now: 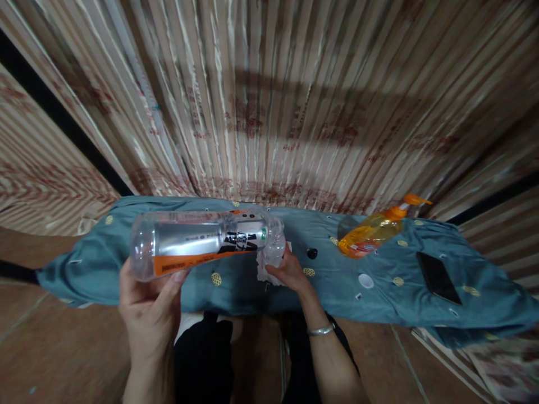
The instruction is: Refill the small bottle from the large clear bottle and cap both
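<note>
Held sideways above the cloth, the clear plastic bottle with an orange and black label lies in both hands: the left hand cups its base end from below, thumb up against the orange band, while the right hand closes round the neck end together with a crumpled white tissue pressed against the bottle's shoulder. A silver bangle sits on the right wrist. Under the bottle spreads a teal cloth with small gold motifs. On it, to the right, a tilted orange pump bottle of liquid soap lies near a small black cap, a white round lid and, farther right, a black phone lying flat. Behind hangs a striped beige curtain
</note>
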Demonstrator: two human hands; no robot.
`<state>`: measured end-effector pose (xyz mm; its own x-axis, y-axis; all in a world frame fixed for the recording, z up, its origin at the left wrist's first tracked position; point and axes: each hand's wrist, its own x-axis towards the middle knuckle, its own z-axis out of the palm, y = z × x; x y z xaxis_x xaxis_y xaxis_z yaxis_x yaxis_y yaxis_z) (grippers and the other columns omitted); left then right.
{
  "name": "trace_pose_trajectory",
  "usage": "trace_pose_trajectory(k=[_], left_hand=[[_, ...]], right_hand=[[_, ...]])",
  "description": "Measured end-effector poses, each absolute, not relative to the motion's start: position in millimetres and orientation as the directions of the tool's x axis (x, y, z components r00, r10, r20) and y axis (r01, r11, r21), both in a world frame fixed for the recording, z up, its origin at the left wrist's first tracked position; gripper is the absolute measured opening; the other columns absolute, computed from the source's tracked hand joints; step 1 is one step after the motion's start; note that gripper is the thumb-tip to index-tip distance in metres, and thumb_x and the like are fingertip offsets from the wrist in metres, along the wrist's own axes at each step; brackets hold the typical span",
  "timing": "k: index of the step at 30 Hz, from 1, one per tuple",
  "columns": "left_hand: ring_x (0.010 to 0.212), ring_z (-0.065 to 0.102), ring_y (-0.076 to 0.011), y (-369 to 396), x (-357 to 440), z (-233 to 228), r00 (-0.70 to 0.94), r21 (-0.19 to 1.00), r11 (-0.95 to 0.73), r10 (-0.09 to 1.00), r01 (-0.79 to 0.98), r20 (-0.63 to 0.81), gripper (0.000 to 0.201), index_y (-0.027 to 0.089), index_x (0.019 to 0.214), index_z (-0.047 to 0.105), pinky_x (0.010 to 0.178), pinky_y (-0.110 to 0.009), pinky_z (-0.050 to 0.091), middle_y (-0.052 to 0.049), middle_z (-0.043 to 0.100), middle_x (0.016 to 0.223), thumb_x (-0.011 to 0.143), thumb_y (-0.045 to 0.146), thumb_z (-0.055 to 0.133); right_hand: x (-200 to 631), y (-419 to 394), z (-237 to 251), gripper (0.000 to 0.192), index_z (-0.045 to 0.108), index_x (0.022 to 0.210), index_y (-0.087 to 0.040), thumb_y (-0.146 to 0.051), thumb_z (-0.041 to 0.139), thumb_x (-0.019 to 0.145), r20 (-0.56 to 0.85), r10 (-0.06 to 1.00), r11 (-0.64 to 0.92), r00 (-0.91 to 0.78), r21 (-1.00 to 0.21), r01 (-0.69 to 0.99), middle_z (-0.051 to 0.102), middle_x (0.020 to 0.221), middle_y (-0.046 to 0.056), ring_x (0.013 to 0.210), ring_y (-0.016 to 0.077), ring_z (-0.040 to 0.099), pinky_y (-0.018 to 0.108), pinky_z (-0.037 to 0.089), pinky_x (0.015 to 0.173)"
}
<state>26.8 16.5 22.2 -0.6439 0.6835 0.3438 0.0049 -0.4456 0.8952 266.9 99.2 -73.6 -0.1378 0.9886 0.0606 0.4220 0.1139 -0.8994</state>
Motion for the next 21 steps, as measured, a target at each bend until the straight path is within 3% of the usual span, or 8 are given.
trace_pose_trajectory(k=[5,11,21], left_hand=[[0.099,0.071,-0.0235,23.3,23.2,24.5,-0.607,0.884,-0.467,0.71,-0.025,0.358,0.064,0.032,0.114,0.068,0.1,-0.05,0.055,0.001,0.072,0.105,0.056,0.036,0.094],[0.091,0.07,-0.0194,30.7,19.5,30.5,-0.584,0.866,-0.481,0.745,-0.135,0.322,0.056,0.03,0.106,0.069,0.083,-0.041,0.063,0.001,0.071,0.102,0.056,0.03,0.094],[0.09,0.069,-0.0182,39.9,10.6,32.8,-0.515,0.855,-0.449,0.813,-0.26,0.27,0.053,0.03,0.104,0.067,0.08,-0.035,0.063,0.002,0.072,0.098,0.058,0.025,0.092]], right_hand=[[267.8,99.2,-72.1,0.072,0.047,0.136,-0.018,-0.024,0.074,0.069,0.076,0.985,0.135,-0.155,-0.896,0.423,0.073,0.115,0.008,0.103,0.0271,0.072,0.041,0.055,0.093],[267.4,99.9,-72.9,0.076,0.044,0.14,-0.018,-0.021,0.073,0.069,0.068,0.984,0.13,-0.162,-0.902,0.411,0.074,0.111,0.006,0.098,0.025,0.072,0.039,0.055,0.091],[266.8,100.4,-75.1,0.079,0.044,0.141,-0.018,-0.019,0.074,0.068,0.083,0.985,0.142,-0.152,-0.889,0.436,0.074,0.11,0.007,0.098,0.026,0.073,0.04,0.056,0.09]])
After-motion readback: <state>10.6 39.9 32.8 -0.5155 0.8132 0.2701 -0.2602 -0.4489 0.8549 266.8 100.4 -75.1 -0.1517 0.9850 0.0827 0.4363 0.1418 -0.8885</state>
